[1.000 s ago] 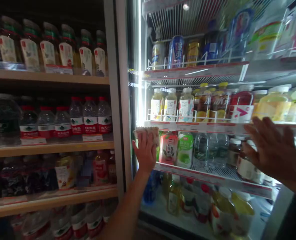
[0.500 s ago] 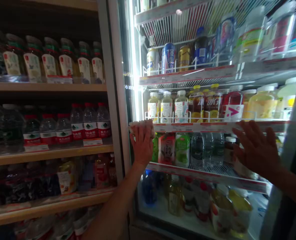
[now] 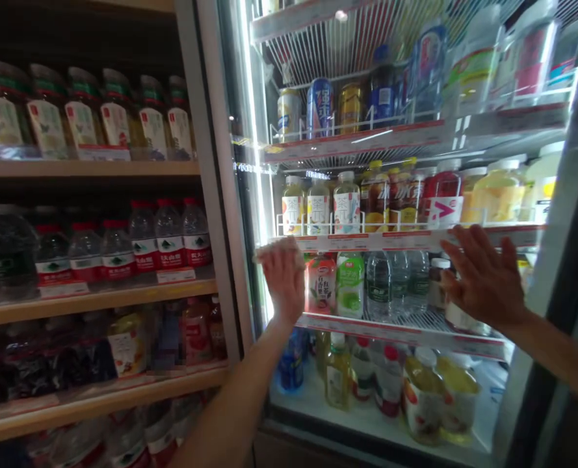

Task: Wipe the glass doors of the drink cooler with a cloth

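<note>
My left hand (image 3: 285,281) presses a pale cloth (image 3: 275,251) flat against the glass door (image 3: 249,195) of a lit drinks fridge, near the door's left edge at mid height. The cloth shows only above my fingers. My right hand (image 3: 481,279) lies flat on the same glass farther right, fingers spread, holding nothing. Behind the glass stand bottled teas (image 3: 318,205), juice bottles (image 3: 337,286) and water bottles (image 3: 391,283) on wire shelves.
Wooden shelves (image 3: 93,296) to the left carry rows of red-capped water bottles (image 3: 166,237) and tea bottles (image 3: 88,114). A grey frame post (image 3: 203,182) separates them from the fridge. The fridge's dark right frame (image 3: 562,292) runs down the right side.
Both hands have shifted left and slightly up across the glass, the left one carrying the cloth with it. The view has also drifted, moving the fridge leftward in the picture.
</note>
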`<state>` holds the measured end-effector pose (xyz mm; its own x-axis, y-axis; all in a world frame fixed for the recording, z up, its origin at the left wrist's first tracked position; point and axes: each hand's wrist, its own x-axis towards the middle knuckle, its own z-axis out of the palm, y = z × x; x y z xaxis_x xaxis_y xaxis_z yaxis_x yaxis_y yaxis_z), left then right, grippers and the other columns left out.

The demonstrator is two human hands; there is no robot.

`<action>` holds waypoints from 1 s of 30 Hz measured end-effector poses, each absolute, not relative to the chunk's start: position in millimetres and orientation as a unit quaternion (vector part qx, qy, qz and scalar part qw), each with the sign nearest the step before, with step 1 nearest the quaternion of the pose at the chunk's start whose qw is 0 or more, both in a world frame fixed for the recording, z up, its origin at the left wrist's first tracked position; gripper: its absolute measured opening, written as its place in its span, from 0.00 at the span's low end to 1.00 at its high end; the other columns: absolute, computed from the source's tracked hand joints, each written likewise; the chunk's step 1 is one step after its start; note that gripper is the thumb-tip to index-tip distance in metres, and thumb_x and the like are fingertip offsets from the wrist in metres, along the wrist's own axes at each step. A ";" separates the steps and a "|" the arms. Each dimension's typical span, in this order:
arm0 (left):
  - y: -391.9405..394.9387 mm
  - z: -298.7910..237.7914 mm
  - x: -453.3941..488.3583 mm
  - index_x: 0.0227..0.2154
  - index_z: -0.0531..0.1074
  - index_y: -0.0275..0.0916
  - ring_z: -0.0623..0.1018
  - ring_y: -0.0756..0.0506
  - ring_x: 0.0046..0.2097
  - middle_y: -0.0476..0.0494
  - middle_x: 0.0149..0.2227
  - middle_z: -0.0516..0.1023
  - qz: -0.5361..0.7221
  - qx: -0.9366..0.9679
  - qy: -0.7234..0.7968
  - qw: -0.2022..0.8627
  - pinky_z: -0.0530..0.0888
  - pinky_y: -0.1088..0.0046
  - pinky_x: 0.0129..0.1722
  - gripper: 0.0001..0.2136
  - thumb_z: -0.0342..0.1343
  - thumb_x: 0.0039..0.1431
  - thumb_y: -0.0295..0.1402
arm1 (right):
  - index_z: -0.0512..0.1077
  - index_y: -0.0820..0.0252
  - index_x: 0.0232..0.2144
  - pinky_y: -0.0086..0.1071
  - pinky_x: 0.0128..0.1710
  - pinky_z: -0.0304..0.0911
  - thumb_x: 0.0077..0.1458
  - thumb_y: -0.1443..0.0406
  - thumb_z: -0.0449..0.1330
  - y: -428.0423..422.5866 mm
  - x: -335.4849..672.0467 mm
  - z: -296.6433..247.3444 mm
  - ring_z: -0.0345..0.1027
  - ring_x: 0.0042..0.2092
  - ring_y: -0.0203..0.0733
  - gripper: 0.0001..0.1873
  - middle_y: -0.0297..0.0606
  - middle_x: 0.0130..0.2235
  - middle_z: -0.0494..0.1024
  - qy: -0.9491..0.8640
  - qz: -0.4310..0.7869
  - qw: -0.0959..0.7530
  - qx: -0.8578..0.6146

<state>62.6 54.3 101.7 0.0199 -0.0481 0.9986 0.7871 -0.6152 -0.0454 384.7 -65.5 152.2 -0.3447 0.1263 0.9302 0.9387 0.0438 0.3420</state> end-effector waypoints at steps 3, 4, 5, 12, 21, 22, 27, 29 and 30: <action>38.9 90.7 92.9 0.61 0.55 0.38 0.46 0.41 0.68 0.38 0.65 0.55 -0.557 -0.713 -0.189 0.382 0.51 0.53 0.64 0.24 0.44 0.62 0.36 | 0.44 0.45 0.65 0.53 0.64 0.37 0.60 0.59 0.47 -64.6 386.0 151.8 0.45 0.66 0.48 0.32 0.39 0.65 0.55 -0.618 -0.536 0.385 -0.428; 38.3 89.5 94.3 0.60 0.57 0.39 0.47 0.41 0.67 0.38 0.64 0.58 -0.540 -0.722 -0.180 0.393 0.51 0.54 0.64 0.23 0.44 0.62 0.36 | 0.44 0.45 0.65 0.53 0.64 0.38 0.60 0.59 0.47 -64.5 386.2 151.8 0.46 0.66 0.48 0.32 0.39 0.65 0.54 -0.618 -0.535 0.388 -0.426; 40.6 90.8 90.4 0.60 0.57 0.39 0.48 0.41 0.67 0.38 0.63 0.59 -0.540 -0.715 -0.192 0.399 0.52 0.54 0.64 0.23 0.44 0.62 0.37 | 0.45 0.44 0.64 0.53 0.63 0.38 0.60 0.59 0.47 -64.7 386.1 151.9 0.46 0.66 0.48 0.32 0.39 0.65 0.55 -0.619 -0.535 0.388 -0.424; 64.4 118.2 53.3 0.63 0.49 0.37 0.47 0.42 0.67 0.32 0.65 0.51 -0.685 -0.528 -0.378 0.331 0.53 0.51 0.63 0.25 0.41 0.64 0.34 | 0.55 0.53 0.62 0.49 0.65 0.35 0.57 0.61 0.52 -67.6 382.6 153.0 0.46 0.66 0.48 0.30 0.45 0.63 0.60 -0.615 -0.518 0.383 -0.454; 51.6 114.4 69.5 0.58 0.60 0.42 0.51 0.44 0.67 0.41 0.63 0.60 -0.529 -0.721 -0.206 0.397 0.53 0.58 0.64 0.21 0.45 0.61 0.33 | 0.59 0.54 0.60 0.49 0.64 0.36 0.58 0.60 0.51 -68.9 381.1 153.4 0.47 0.65 0.48 0.27 0.45 0.62 0.62 -0.618 -0.506 0.393 -0.455; 57.7 119.1 56.8 0.60 0.57 0.40 0.50 0.44 0.67 0.38 0.64 0.57 -0.590 -0.664 -0.265 0.375 0.53 0.57 0.64 0.22 0.43 0.63 0.33 | 0.59 0.54 0.60 0.49 0.65 0.36 0.58 0.60 0.51 -69.1 380.9 153.4 0.47 0.65 0.48 0.27 0.45 0.62 0.62 -0.618 -0.507 0.392 -0.456; 57.0 112.1 65.6 0.63 0.50 0.37 0.43 0.41 0.68 0.34 0.66 0.50 -0.668 -0.582 -0.337 0.318 0.53 0.50 0.63 0.25 0.41 0.64 0.34 | 0.59 0.56 0.60 0.49 0.65 0.36 0.57 0.61 0.51 -68.6 379.6 152.7 0.46 0.66 0.48 0.28 0.46 0.62 0.60 -0.613 -0.514 0.394 -0.453; 46.1 104.7 91.8 0.61 0.55 0.39 0.44 0.42 0.68 0.37 0.65 0.55 -0.596 -0.678 -0.252 0.348 0.54 0.52 0.63 0.23 0.44 0.63 0.35 | 0.58 0.55 0.61 0.49 0.65 0.36 0.58 0.62 0.50 -68.3 379.5 152.4 0.46 0.66 0.47 0.28 0.45 0.62 0.60 -0.613 -0.514 0.401 -0.446; 42.2 104.5 101.2 0.60 0.58 0.40 0.45 0.42 0.68 0.39 0.64 0.58 -0.561 -0.713 -0.215 0.362 0.54 0.54 0.63 0.23 0.45 0.62 0.35 | 0.57 0.54 0.61 0.49 0.64 0.36 0.58 0.61 0.50 -68.2 379.6 152.5 0.47 0.65 0.47 0.28 0.45 0.62 0.60 -0.614 -0.514 0.404 -0.443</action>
